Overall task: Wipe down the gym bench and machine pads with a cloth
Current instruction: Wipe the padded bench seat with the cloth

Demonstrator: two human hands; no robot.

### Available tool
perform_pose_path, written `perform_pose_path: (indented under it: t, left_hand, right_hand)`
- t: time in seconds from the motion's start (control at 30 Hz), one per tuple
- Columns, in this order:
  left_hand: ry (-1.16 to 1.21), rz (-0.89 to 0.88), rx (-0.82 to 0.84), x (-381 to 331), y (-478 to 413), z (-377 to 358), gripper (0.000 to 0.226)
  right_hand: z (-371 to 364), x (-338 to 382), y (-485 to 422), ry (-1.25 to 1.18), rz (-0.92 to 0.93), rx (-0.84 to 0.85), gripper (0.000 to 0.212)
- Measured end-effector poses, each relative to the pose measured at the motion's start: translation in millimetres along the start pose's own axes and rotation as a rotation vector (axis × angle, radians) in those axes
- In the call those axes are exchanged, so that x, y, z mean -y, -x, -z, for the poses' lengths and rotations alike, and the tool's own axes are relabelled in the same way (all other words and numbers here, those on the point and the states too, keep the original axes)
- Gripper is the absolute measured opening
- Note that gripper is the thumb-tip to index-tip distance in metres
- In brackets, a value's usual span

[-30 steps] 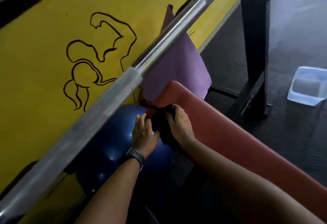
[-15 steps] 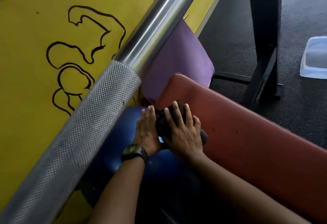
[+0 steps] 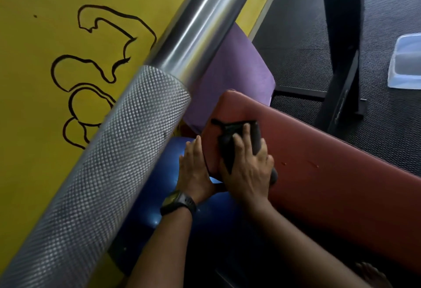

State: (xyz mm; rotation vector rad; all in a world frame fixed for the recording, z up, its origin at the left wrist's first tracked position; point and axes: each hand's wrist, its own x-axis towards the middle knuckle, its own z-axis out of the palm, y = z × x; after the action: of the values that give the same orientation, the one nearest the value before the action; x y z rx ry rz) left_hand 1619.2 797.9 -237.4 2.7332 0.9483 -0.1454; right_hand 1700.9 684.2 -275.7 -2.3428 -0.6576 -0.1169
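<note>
Wiping smooth red bench (image 3: 330, 174), lying diagonally.
Right hand (image 3: 247, 170) presses crumpled cloth (image 3: 230, 138), fingers flat; left hand (image 3: 193, 171), fingers straight, touches its rounded end.

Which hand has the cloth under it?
The right hand, pressing the cloth on the red bench; the left hand, wearing a watch, touches only the bench's side.
</note>
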Motion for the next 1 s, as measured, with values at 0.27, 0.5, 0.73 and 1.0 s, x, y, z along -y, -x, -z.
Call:
perform_pose_path:
  t: [0.27,0.5,0.73,1.0]
  left_hand:
    - [-0.051,-0.012,0.031,3,-2,2,0.159]
    - [-0.046,-0.017,0.018,6,-1,-1,0.16]
    - [-0.099,-0.019,0.039,1,-3,5,0.155]
    - [-0.032,-0.027,0.016,0,0,3,0.157]
  right_hand:
    - [-3,11,-59,0.0,0.465,-0.03,0.053]
    - [-8,-1,-67,0.056,-0.057,-0.092,0.06]
    - [-5,17,-33,-0.019,0.248,-0.046,0.057]
    - [-10,-7,-110,0.091,0.026,-0.108,0.06]
